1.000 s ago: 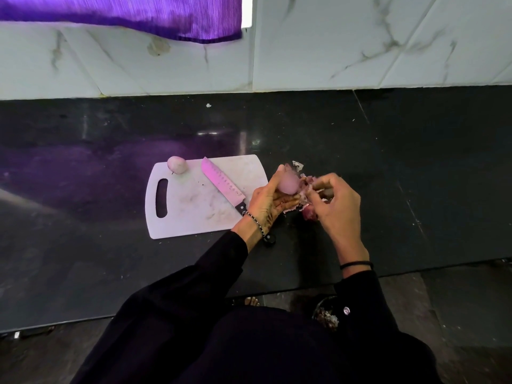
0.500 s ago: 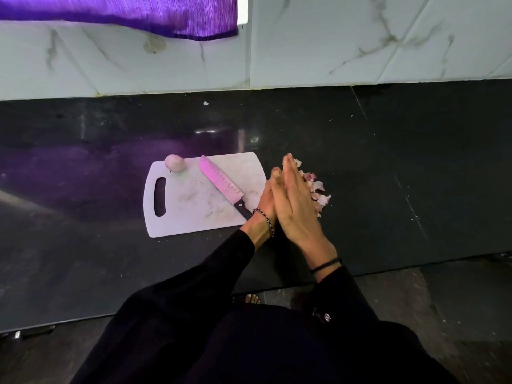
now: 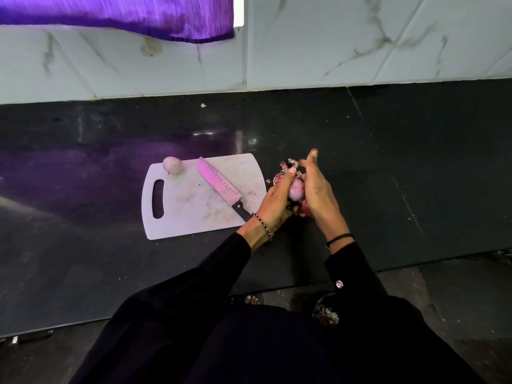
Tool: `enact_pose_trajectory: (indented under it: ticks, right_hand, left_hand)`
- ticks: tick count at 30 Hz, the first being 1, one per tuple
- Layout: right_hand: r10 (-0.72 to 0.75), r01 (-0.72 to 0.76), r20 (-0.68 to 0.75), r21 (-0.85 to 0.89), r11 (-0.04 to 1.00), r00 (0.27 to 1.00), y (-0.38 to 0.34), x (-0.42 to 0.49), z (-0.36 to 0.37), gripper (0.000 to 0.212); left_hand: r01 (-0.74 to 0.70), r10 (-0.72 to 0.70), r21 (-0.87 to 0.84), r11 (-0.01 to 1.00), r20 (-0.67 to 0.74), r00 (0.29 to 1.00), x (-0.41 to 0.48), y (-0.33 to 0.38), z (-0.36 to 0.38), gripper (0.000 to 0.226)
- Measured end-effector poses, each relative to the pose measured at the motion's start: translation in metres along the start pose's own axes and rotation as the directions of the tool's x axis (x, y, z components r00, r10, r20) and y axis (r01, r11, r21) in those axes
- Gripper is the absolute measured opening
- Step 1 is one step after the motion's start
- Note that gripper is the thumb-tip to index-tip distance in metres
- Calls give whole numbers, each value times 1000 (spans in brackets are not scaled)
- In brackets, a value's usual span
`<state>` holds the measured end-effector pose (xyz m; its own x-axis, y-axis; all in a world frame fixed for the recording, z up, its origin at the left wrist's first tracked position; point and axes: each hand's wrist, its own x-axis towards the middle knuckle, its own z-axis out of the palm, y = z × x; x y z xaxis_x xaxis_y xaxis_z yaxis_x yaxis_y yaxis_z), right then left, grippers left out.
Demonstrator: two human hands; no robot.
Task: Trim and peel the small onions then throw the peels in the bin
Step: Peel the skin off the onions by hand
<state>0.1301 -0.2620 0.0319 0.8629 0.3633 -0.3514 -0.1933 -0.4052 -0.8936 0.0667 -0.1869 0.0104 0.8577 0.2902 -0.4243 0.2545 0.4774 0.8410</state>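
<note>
Since half a second ago the flat-pressed palms have parted. Now the left hand (image 3: 275, 196) curls its fingers round a small onion (image 3: 296, 189), and the right hand (image 3: 318, 189) lies against it with straight fingers. Peels (image 3: 291, 164) are bunched between and just beyond them, over the counter (image 3: 401, 176). Just beside, a knife (image 3: 219, 182) lies on the cutting board (image 3: 194, 214), with a peeled onion (image 3: 172, 164) at its far corner. Below the counter edge, the bin (image 3: 325, 313) holds pale scraps.

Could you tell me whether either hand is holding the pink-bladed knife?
No, the pink-bladed black-handled knife lies flat on the white plastic cutting board.
</note>
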Motion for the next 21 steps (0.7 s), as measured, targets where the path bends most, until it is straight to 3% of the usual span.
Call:
enact_pose_trajectory:
  ticks: [2,6,12,21]
  right_hand:
    - [-42,43,-95,16,999,995,6,-1,-3,55]
    - [-225,197,-240,-132,971,944,26,-4,-5,27]
    - [-293,290,-306,-55,955,906,33,-20,-4,20]
    - [-492,439,-179,-267,858,852,28,-27,11,22]
  left_hand:
    - [16,-16,-11,1000,33,999,1,1,0,54]
    - [39,-39,-61,997,7,999,-2,6,-2,54]
    - [45,-46,-38,998,-42,998,-3,9,-5,56]
    - [19,-19,0,1000,-182,983,-2,9,-8,59]
